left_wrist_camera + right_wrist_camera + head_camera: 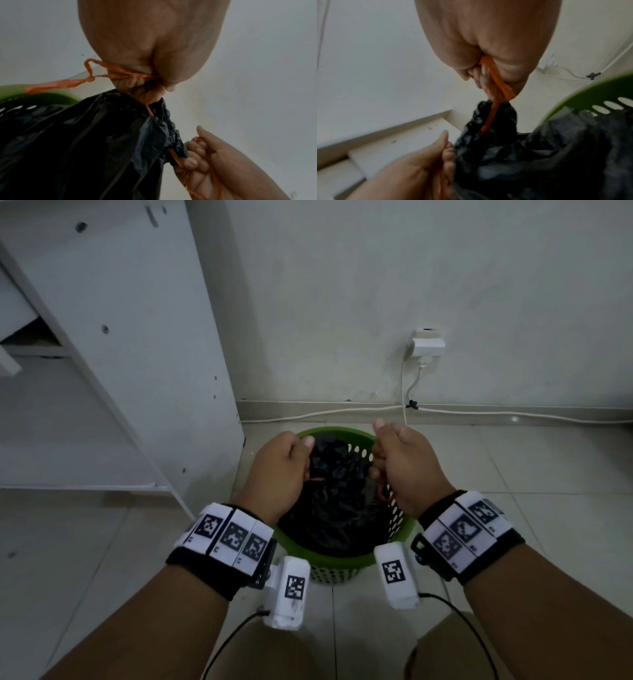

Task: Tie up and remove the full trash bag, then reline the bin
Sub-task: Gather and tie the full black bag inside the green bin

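Black trash bag (337, 491) sits in the green bin (329, 559) by the wall. Left hand (279, 470) and right hand (402, 463) each have fingers curled tight round an orange drawstring (72, 83) — mouth partly gathered. Best way imo: pull both ends outward evenly till the neck cinches, then cross & knot — jerking could tear the thin plastic.

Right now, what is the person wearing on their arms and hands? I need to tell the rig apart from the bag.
Both hands are bare, no gloves or sleeves. The left hand and right hand each have a black wristband carrying white panels printed with black square markers. Under each wrist hangs a white camera box bearing a marker, with a thin black cable trailing back.
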`<state>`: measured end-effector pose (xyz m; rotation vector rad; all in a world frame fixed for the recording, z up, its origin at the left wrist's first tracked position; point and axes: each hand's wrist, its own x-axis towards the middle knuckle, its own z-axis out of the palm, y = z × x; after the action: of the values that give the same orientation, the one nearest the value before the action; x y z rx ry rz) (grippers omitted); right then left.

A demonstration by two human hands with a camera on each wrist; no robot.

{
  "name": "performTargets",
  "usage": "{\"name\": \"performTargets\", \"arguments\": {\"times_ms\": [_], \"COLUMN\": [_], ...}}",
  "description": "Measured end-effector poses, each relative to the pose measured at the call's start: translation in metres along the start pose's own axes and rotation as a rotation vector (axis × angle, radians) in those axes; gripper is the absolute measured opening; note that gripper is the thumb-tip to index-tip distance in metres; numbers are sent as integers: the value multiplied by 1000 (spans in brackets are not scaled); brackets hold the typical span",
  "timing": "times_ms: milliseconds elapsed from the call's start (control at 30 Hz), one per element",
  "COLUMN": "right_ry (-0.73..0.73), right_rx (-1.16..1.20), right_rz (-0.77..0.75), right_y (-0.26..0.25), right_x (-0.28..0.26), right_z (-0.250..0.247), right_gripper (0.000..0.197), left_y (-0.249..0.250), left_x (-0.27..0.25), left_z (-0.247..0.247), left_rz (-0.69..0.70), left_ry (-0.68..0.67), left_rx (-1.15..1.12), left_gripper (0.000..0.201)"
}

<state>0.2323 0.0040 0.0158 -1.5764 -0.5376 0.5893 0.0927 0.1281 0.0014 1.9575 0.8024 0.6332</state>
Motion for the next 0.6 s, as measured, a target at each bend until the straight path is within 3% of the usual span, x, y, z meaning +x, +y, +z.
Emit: {"name": "performTargets", "arguments": {"times_ms": [167, 233, 300, 367, 400, 500, 600], "right_ry": [-102, -127, -181, -249, -251, -245, -331], "right_rx": [290, 265, 116, -282, -375, -332, -534], "right_rz": [-1, 0, -16, -238, -299, -426, -431], "right_y": [-23, -24, -19, -6, 0, 11, 19], "right_x": [-4, -5, -11, -16, -18, -26, -32], "right_z": [3, 8, 15, 18, 18, 15, 14], "right_gripper": [50, 48, 39, 40, 43, 47, 48], "left_y": [16, 22, 25, 26, 27, 29, 30], "left_x": [-9, -13, -14, -10, -7, 0, 8], "left_z": [-9, -10, -11, -15, -18, -25, -23], "left_rz": [172, 241, 354, 454, 484, 544, 580], "left_ry": [-121, -189, -152, 35, 120, 163, 166], "left_rx": [12, 9, 75, 213, 267, 260, 306], "left_gripper": [31, 27, 25, 18, 18, 19, 17]}}
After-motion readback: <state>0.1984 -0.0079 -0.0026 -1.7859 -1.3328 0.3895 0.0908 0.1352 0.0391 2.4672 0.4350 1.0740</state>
